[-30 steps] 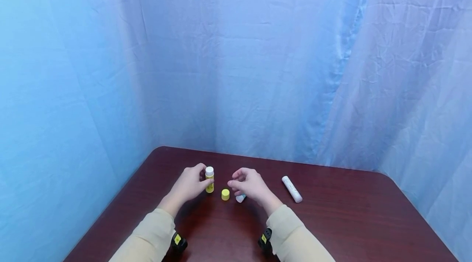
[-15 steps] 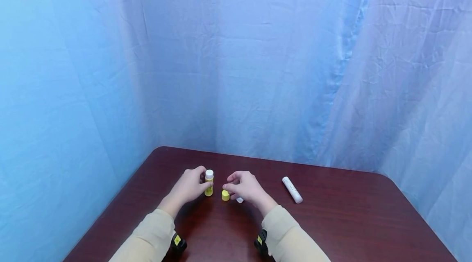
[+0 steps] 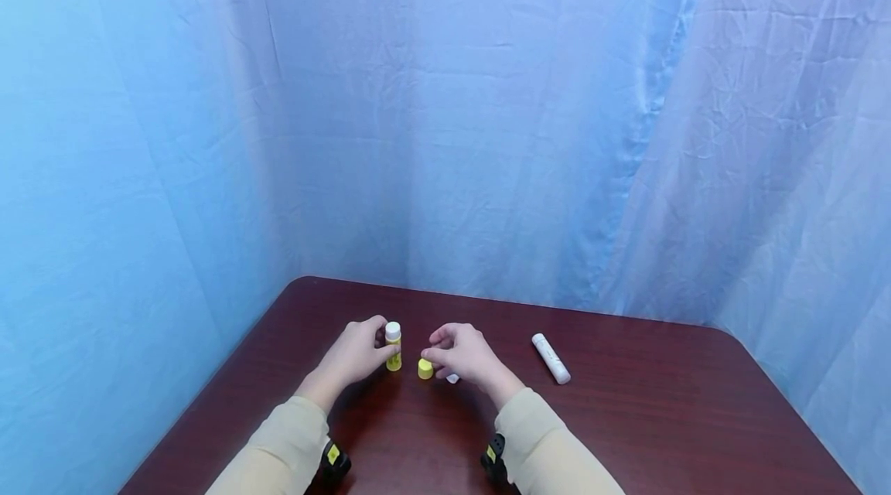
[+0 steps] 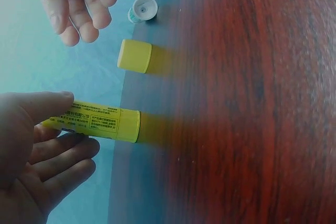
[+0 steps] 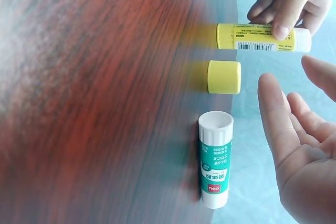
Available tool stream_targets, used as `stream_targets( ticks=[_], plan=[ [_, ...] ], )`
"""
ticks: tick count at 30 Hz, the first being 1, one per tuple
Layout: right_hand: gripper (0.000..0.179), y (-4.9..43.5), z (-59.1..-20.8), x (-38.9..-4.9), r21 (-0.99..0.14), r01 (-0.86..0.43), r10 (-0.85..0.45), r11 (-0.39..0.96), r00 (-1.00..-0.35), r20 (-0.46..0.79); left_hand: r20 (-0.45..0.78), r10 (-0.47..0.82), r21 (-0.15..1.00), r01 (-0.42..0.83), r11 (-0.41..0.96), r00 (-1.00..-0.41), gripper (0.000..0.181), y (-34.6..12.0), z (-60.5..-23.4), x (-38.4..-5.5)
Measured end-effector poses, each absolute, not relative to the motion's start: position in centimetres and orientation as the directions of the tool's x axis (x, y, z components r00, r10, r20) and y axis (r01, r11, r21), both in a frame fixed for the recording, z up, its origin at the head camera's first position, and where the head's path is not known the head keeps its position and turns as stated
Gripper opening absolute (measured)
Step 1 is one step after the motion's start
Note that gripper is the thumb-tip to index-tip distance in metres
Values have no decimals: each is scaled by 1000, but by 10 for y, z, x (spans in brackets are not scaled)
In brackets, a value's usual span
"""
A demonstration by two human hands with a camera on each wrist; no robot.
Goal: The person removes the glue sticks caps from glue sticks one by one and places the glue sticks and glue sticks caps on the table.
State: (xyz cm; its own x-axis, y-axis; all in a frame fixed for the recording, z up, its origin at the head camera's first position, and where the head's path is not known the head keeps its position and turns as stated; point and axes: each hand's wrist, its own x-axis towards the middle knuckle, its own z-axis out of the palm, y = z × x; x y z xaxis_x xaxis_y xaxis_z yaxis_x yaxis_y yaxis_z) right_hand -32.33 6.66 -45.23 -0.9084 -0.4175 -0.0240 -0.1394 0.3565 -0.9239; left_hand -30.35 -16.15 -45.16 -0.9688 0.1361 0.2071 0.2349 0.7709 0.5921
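Shifted inward and down since a second ago: right hand (image 3: 462, 356), now near the yellow cap (image 5: 224, 77). Lowered slightly over the same interval: left hand (image 3: 351, 356), together with the yellow tube (image 4: 100, 120). Found pinched in the left hand between thumb and fingers: yellow tube, upright, white end uppermost, base at the table (image 3: 418, 433). Recorded on its wall: rows of small black Chinese print, partly boxed, in the left wrist view; a barcode on a white panel in the right wrist view, digits beneath too fine to read reliably. Right hand: released, thumb and fingers parted, apart from the yellow cap in the right wrist view. Standing on the table between yellow tube and right hand: yellow cap. Lying just beyond, under the right hand in the head view: green-and-white stick (image 5: 215, 161), marked "deli" on a red patch, "GLUE STICK" and larger Chinese characters on green, upside down in the right wrist view. Lying well apart to the right: white stick (image 3: 551, 359), faint markings illegible.
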Motion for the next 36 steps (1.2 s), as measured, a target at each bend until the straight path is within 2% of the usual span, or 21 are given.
stream_targets(
  ticks=[14, 19, 28, 36],
  plan=[
    [32, 74, -445, -325, -937, -149, -426, 315, -905, 0, 201, 118, 625, 220, 749, -972, 32, -167, -446, -303],
    [34, 80, -440, -324, -948, -165, -442, 271, -897, 29, 258, 115, 595, 252, 763, -959, 38, -170, -441, -301],
    [36, 96, -430, -322, -952, -197, -444, 236, -893, 75, 347, 112, 515, 289, 807, -931, 58, -168, -428, -293],
    [38, 112, -422, -314, -961, -204, -431, 186, -896, 107, 445, 108, 485, 341, 805, -889, 61, -165, -419, -283]
  ],
)
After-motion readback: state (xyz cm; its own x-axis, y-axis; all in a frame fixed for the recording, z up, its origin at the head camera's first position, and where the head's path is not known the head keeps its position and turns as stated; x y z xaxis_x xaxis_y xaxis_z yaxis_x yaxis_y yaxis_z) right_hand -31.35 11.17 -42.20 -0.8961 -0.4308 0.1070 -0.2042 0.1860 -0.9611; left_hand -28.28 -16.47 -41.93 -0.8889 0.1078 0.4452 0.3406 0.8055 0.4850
